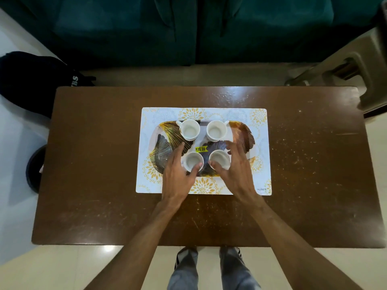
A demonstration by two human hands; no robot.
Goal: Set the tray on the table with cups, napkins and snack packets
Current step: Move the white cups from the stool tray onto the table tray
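- I see the table [104, 164], brown and scuffed, filling most of my view, with a sofa [188, 28] beyond its far edge.
- A mat [261, 143] lies flat at the table's middle; it looks thin and limp, so I'd leave it alone.
- The tray [243, 132] sits on the mat, a price sticker [200, 149] at its centre. I judge it stiff and glossy, so cups may slide if it tips; its short ends are the place to grip.
- My left hand [178, 174] has fingers spread, thumb against the near-left cup [191, 161], fingers curving round its far side. Whether it squeezes or only touches, I cannot tell.
- My right hand [236, 170] is likewise spread round the near-right cup [218, 159], thumb at its near rim; grip firmness unclear too.
- Two far cups [189, 129] [216, 130] stand upright on the tray's far half, handles pointing outward, apart from each other.
- All four look like white ceramic: light, hard, smooth, chippable. I'd hold each by wall or handle and set them down softly.
- No napkins or snack packets in view; those remain.
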